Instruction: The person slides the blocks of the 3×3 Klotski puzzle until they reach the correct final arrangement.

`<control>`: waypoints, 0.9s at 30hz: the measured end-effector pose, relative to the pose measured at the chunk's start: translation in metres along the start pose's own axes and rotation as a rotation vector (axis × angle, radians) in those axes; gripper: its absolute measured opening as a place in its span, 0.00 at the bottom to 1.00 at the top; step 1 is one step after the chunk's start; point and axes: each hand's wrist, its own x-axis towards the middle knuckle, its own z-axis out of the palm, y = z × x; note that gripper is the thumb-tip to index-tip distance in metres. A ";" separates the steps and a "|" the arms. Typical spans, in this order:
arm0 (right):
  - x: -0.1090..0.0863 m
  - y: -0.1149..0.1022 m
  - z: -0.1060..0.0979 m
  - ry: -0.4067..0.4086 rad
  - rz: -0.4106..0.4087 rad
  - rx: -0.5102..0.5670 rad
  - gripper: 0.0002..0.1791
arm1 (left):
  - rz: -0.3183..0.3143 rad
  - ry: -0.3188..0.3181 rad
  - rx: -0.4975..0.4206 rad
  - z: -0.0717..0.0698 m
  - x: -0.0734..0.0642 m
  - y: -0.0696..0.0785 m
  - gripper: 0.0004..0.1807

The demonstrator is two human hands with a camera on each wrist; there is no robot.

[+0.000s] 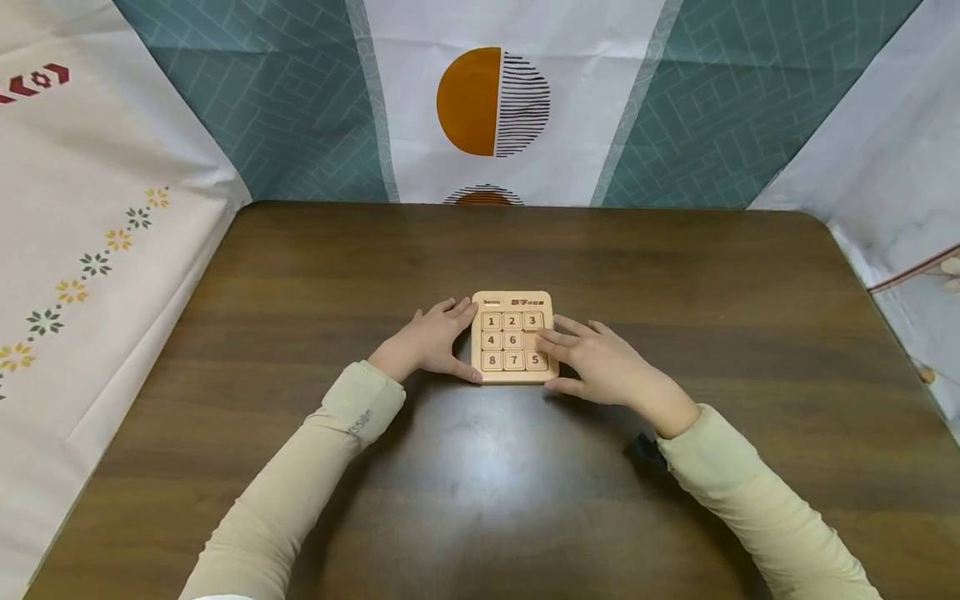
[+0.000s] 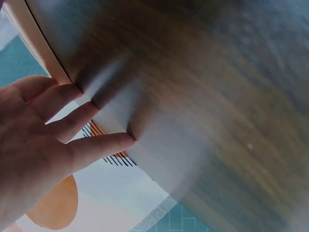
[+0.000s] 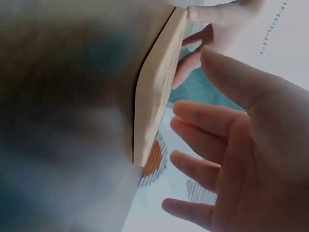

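Note:
A pale wooden number sliding puzzle (image 1: 512,297) lies flat on the brown table, its numbered tiles in rows within a raised frame. My left hand (image 1: 435,340) holds steady at its left side, thumb at the near-left corner and forefinger along the upper left edge, the other fingers spread. In the left wrist view those fingers (image 2: 72,121) are nearly straight. From the right, my right hand (image 1: 603,362) reaches over the puzzle's right edge. Its fingertips overlap the gap beside the tile marked 6 (image 1: 513,340), between the tiles marked 3 (image 1: 532,321) and 5 (image 1: 536,360). Its thumb lies by the near-right corner.
The dark wood table (image 1: 480,483) extends all around the puzzle. A patterned cloth (image 1: 585,125) hangs behind its far edge, with white cloths (image 1: 97,350) at the sides. A small black object (image 1: 645,450) shows by the right wrist.

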 end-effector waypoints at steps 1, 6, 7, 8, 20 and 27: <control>0.002 0.000 0.001 -0.014 -0.002 -0.001 0.35 | -0.002 -0.001 0.002 0.001 0.000 0.000 0.62; 0.011 -0.003 0.007 -0.075 -0.023 0.023 0.36 | -0.009 -0.010 0.012 0.004 -0.002 0.005 0.62; 0.012 -0.003 0.007 -0.076 -0.027 0.031 0.36 | -0.011 -0.014 0.016 0.005 -0.002 0.006 0.62; 0.013 -0.004 0.008 -0.076 -0.030 0.039 0.37 | -0.011 -0.017 0.019 0.005 -0.002 0.007 0.62; 0.009 0.003 0.004 -0.072 -0.052 0.030 0.34 | -0.019 -0.042 0.043 0.000 -0.005 0.008 0.62; 0.004 0.015 0.002 -0.076 -0.046 0.025 0.34 | -0.024 -0.043 0.045 -0.003 -0.001 0.005 0.62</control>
